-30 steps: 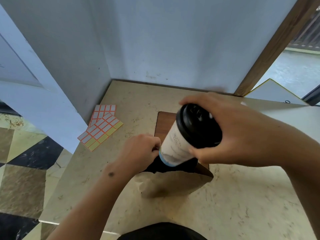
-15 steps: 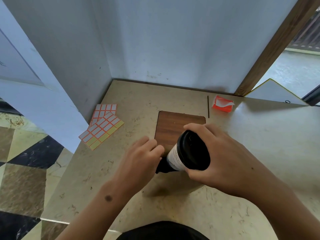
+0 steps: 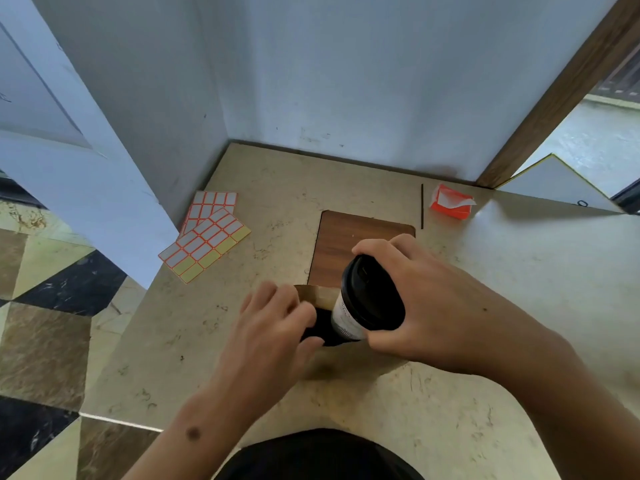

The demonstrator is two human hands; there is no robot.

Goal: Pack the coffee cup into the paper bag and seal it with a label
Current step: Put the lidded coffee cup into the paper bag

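A white coffee cup point(image 3: 346, 315) with a black lid stands tilted in the open mouth of a brown paper bag point(image 3: 320, 295) on the counter. Its lower part is hidden inside the bag. My right hand point(image 3: 426, 306) grips the cup around its lid and upper wall. At the bag's left rim, my left hand point(image 3: 273, 327) holds the mouth open with curled fingers. Two sheets of orange-edged labels point(image 3: 207, 233) lie at the counter's left side, apart from both hands.
The beige stone counter point(image 3: 485, 271) sits in a wall corner, its left edge dropping to a tiled floor. A brown wooden board point(image 3: 349, 237) lies behind the bag. A thin dark stick point(image 3: 422, 206) and an orange packet point(image 3: 452, 202) lie at the back right.
My right hand has lowered the cup from above the bag down into its mouth. My left hand has stayed at the bag's left rim.
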